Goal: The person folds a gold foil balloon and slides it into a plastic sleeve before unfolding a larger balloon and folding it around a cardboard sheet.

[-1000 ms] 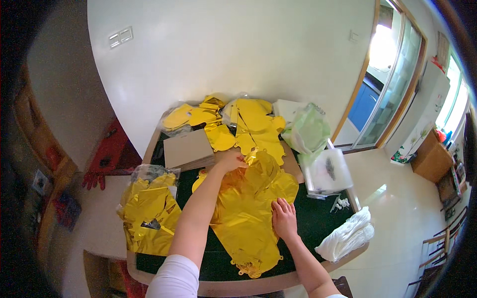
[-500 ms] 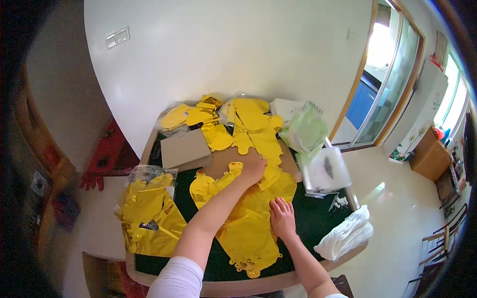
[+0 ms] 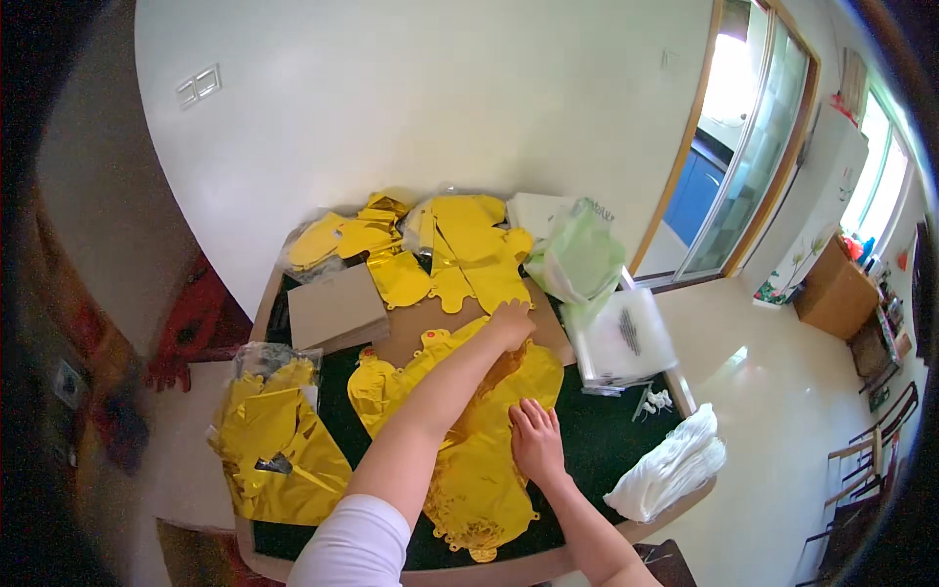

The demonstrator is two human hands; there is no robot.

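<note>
A flat yellow foil balloon (image 3: 479, 489), uninflated and partly crumpled at its near end, lies across the middle of the dark green tabletop (image 3: 597, 470). My left hand (image 3: 513, 325) stretches over it to its far edge, by the brown cardboard sheet (image 3: 411, 328). Those fingers are extended and press on the foil. Closer to me, my right hand (image 3: 537, 438) lies on the balloon's right side, fingers spread on the surface. A rumpled fold shows between the two hands. My left forearm covers part of the foil.
More yellow foil balloons (image 3: 474, 230) are heaped at the back. Balloons in a clear bag (image 3: 279, 440) lie at the left, near a stack of grey-brown card (image 3: 337, 305). On the right are a pale green bag (image 3: 582, 256), clear plastic sleeves (image 3: 626, 338) and a white bundle (image 3: 665, 465).
My left hand has moved a little farther from me over the foil. The balloon's middle has creased between the hands, while my right hand stays on the foil. The whole view has shifted slightly.
</note>
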